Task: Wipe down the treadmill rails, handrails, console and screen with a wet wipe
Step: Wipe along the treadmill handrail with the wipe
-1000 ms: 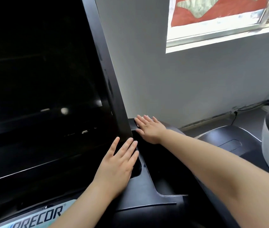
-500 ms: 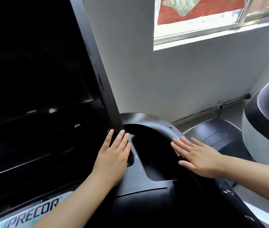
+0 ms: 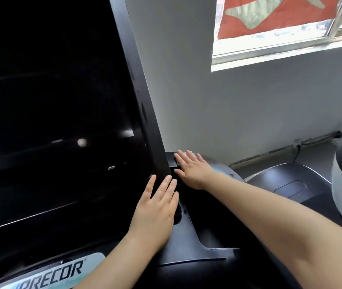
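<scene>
Wiping ongoing mid-frame: right hand (image 3: 194,171) flat, pressing console (image 3: 189,243) top, wipe hidden; left hand (image 3: 155,211) flat, bracing; screen (image 3: 51,101), rails prob. remaining.

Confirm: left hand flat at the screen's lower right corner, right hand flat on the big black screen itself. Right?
Not quite. In the head view the left hand does lie flat at the lower right corner of the screen. The right hand, though, is flat on the black console housing to the right of the screen's frame, not on the screen itself.
</scene>
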Available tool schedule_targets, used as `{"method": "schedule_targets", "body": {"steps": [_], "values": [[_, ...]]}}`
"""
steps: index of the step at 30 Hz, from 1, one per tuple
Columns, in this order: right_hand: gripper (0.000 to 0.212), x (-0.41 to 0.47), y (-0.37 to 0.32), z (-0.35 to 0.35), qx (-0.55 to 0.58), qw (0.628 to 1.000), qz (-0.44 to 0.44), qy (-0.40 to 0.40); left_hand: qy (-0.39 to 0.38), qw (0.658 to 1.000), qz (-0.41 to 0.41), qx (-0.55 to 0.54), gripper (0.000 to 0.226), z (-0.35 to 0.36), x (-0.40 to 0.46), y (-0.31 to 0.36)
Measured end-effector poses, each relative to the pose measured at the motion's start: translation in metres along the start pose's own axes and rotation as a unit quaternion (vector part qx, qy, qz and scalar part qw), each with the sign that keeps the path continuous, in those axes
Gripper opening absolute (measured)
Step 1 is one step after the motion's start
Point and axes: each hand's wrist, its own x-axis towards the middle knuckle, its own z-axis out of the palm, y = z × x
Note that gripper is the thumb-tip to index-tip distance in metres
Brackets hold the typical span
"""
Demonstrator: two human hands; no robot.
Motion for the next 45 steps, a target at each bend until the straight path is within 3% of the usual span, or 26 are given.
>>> {"method": "schedule_targets", "body": {"steps": [6,11,15,19,24,27,29,34,38,42,45], "values": [[0.060,-0.028,0.005,-0.001,-0.101,0.990,-0.104,0.004,0.002,1.000,0.000,0.012,0.045,-0.002,-0.001,-0.001],[0.057,-0.091,0.066,-0.007,-0.155,0.979,-0.091,-0.091,-0.064,0.998,0.006,0.027,0.052,-0.013,0.000,0.001],[0.089,-0.151,0.082,-0.006,-0.152,0.972,-0.112,-0.141,-0.080,0.997,0.003,0.011,0.053,-0.026,0.000,0.011],[0.097,-0.179,0.081,-0.009,-0.164,0.962,-0.131,-0.174,-0.112,0.991,0.071,-0.034,0.051,-0.023,-0.005,0.033],[0.066,-0.122,0.075,-0.004,-0.135,0.983,-0.006,-0.128,-0.162,0.978,0.069,-0.113,0.055,-0.014,-0.013,0.043],[0.064,-0.092,0.063,0.002,-0.045,0.993,0.055,-0.093,-0.173,0.973,0.064,-0.138,0.056,-0.012,-0.008,0.045],[0.063,-0.097,0.060,0.003,-0.010,0.995,0.065,-0.081,-0.164,0.971,0.065,-0.159,0.057,-0.014,0.001,0.047],[0.062,-0.171,0.065,0.013,-0.048,0.994,0.036,-0.094,-0.142,0.954,0.076,-0.253,0.058,-0.020,0.030,0.062],[0.051,-0.185,0.064,0.007,0.091,0.993,0.050,-0.049,-0.133,0.934,0.078,-0.321,0.059,-0.015,0.051,0.081],[0.048,-0.193,0.069,0.001,0.229,0.950,0.182,0.112,-0.102,0.930,0.081,-0.344,0.058,-0.009,0.067,0.100],[0.042,-0.206,0.079,0.012,0.181,0.936,0.298,0.052,-0.110,0.937,0.128,-0.305,0.055,-0.005,0.078,0.118]]}}
